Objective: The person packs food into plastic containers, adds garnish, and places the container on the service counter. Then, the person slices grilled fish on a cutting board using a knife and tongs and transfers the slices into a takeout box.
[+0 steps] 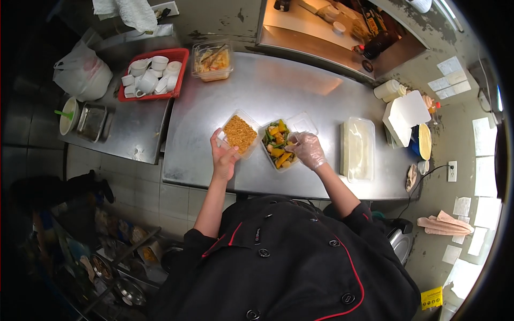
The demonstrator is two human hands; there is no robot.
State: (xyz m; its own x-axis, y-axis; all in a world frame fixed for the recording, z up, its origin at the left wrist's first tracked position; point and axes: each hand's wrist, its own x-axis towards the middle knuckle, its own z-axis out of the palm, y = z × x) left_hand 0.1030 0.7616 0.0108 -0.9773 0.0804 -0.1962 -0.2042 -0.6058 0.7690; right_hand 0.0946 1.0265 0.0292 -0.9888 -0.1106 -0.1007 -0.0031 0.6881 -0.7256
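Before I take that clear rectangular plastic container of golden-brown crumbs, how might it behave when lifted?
That clear plastic container would probably flex slightly, since its walls look thin. Its golden-brown crumbs might spill if tipped, as they look loose and uncovered.

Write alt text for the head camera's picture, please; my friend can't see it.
A person's bare left hand holds a clear tub of golden, crumbly food, while the gloved right hand is at a second tub of orange and green food on a metal table. At left, a red basket of white cups stands on a side table.
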